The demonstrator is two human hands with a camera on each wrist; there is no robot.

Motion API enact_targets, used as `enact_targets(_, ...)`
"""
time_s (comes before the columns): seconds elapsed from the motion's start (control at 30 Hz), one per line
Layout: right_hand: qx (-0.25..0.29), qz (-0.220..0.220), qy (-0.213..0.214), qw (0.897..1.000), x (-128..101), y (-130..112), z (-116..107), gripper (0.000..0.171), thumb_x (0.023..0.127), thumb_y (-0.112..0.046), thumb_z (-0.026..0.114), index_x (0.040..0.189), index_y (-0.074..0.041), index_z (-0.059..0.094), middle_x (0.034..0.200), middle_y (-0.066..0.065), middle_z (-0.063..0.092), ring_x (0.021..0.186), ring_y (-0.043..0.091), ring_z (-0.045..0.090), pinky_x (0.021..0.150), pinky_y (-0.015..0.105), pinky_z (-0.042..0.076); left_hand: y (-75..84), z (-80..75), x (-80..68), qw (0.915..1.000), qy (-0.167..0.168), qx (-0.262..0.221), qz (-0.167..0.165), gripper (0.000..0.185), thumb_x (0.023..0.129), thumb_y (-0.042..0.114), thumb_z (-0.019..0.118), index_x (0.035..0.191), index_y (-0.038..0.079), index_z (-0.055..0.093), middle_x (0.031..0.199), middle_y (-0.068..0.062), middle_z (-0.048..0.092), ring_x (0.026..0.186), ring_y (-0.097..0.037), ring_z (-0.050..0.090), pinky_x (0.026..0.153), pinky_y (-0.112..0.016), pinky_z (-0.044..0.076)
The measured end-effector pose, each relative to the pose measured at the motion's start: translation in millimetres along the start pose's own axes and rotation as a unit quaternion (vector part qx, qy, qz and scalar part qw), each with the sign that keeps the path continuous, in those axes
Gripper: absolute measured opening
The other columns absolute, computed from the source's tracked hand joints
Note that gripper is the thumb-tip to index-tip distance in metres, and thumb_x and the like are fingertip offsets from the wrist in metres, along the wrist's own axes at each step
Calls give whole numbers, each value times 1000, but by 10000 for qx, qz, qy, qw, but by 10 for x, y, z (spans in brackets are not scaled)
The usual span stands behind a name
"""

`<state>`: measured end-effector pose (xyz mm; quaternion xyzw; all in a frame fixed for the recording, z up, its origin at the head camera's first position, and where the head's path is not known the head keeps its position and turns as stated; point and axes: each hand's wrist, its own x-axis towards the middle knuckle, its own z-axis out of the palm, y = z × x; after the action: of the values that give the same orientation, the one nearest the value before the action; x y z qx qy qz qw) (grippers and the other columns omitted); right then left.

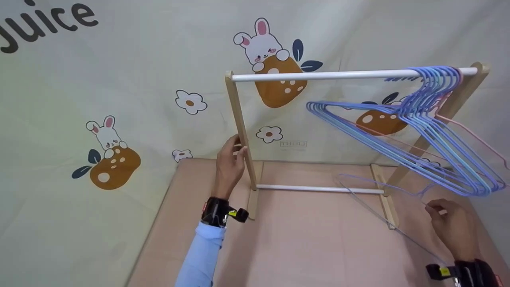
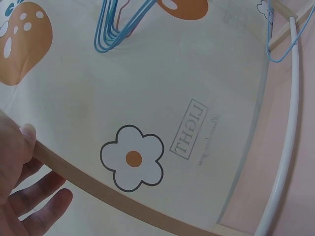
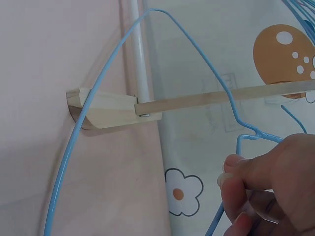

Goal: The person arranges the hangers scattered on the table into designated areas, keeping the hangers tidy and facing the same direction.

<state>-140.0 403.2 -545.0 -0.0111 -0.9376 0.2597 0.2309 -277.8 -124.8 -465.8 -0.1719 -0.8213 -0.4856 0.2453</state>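
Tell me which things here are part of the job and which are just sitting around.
In use:
left hand gripping the rack post
right hand pinching the loose blue hanger
top rail

Around:
hung hangers
printed backdrop
pink tabletop

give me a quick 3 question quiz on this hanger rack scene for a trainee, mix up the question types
1. True or false: the left hand grips the rack's left wooden upright.
2. Multiple choice: the right hand pinches what? A) the white top rail B) a loose blue wire hanger C) the lower white rail
3. Fill in: the bunch of hung hangers sits at the ____ end of the white top rail, as the head camera sees it.

Key
1. True: thumb and fingers wrap the upright.
2. B: it pinches the loose blue wire hanger near its hook, low by the rack's foot.
3. Right.
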Motion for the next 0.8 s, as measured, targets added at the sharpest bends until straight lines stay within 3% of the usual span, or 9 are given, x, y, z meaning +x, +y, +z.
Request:
enact_targets(0.3, 80, -174, 91, 9998, -33, -73, -16, 8, 76, 1, 73, 82, -1, 68, 75, 9, 62, 53, 15, 56, 49, 8, 37, 13, 1, 7, 9999, -7, 65, -130, 37, 94, 8, 55, 130, 5, 50, 113, -7, 58, 95, -13, 60, 73, -22, 53)
enact_targets(0.6, 137, -157, -22, 9998, -78, -159, 14, 11, 75, 1, 75, 84, -1, 70, 77, 9, 63, 55, 16, 56, 50, 10, 40, 11, -1, 10, 10000, 13, 51, -73, 35, 94, 8, 54, 129, 6, 51, 112, -7, 58, 94, -15, 60, 72, -23, 53)
enact_targets(0.8, 291, -402, -41, 9988, -103, -247, 43, 12, 74, 2, 75, 84, -4, 70, 76, 5, 63, 53, 7, 53, 49, 9, 39, 13, -4, 7, 9999, -9, 103, -1, 35, 95, 9, 54, 129, 5, 50, 112, -8, 58, 95, -16, 60, 71, -23, 54)
